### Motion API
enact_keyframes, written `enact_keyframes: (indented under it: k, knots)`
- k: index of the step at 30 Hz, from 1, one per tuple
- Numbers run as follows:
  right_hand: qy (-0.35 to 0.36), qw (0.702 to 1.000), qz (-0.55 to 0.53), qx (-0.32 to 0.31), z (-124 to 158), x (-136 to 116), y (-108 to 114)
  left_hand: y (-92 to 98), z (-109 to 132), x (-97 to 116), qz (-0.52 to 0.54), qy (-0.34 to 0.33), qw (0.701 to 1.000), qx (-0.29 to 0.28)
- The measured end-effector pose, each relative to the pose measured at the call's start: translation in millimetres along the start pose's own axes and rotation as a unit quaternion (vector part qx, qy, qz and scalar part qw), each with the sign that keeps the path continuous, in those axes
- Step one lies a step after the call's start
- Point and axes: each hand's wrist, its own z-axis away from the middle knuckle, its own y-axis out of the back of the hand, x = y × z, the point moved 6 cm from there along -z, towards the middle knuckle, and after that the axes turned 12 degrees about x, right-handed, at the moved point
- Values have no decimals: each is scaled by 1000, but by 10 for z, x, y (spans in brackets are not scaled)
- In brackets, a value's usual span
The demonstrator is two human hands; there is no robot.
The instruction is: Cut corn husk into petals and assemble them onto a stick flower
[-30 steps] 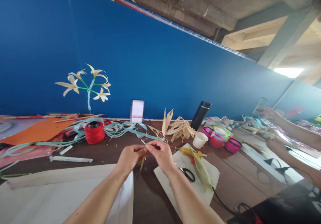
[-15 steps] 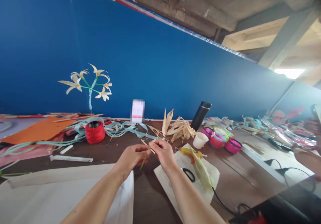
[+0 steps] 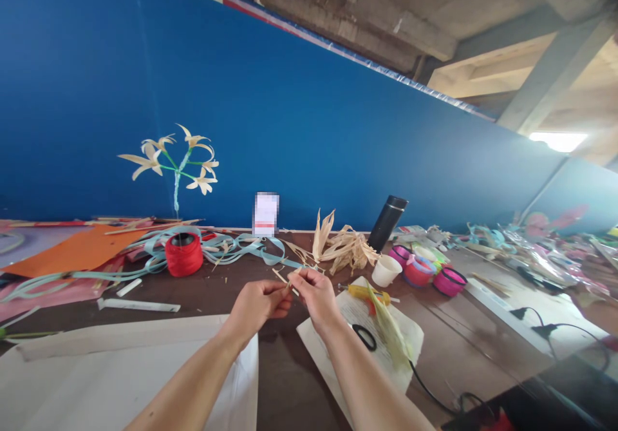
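Observation:
Both of my hands meet above the brown table. My right hand [image 3: 315,294] pinches a thin pale stick [image 3: 279,276] whose end pokes out to the upper left. My left hand [image 3: 258,305] is closed, its thumb and index finger pinching a thin dry husk strip [image 3: 288,285] against that stick; most of the strip is hidden by the fingers. Behind the hands lies a bunch of dry corn husks [image 3: 350,250]. Right of my right wrist, a paper sheet [image 3: 333,360] carries a green-white husk [image 3: 390,328], black-handled scissors [image 3: 364,337] and a yellow tool [image 3: 369,291].
A red spool [image 3: 184,257] and pale blue ribbon [image 3: 232,249] lie at back left, below a husk flower [image 3: 177,173]. White sheeting [image 3: 120,373] covers the front left. A white cup [image 3: 386,271], black bottle [image 3: 387,223] and power strip [image 3: 506,318] stand right. Another person's hand [image 3: 591,305] is at far right.
My left fingers have rolled inward, and the strip's tail that hung below them is now out of sight. The other person's hand and phone at far right have shifted mostly out of view.

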Motion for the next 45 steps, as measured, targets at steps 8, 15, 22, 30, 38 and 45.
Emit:
enact_keyframes:
  k: [8, 15, 22, 30, 38, 45]
  knots:
    - [-5, 1000, -4, 0, 21, -13, -27, 63, 18, 137, -128, -105, 986, 15]
    - [-8, 1000, -10, -19, 41, -21, -51, 60, 39, 141, -135, -88, 987, -6]
    - [-15, 1000, -18, -10, 22, -11, -41, -3, 18, 64, -44, -38, 998, -31]
    - [-9, 1000, -12, -11, 22, -21, -34, -20, 77, 144, -78, -84, 993, -20]
    - [-2, 1000, -9, -19, 35, -49, -44, -2, 115, 165, -113, -135, 984, 18]
    - [-5, 1000, -15, -13, 29, -42, -39, 0, 114, 166, -114, -132, 984, 35]
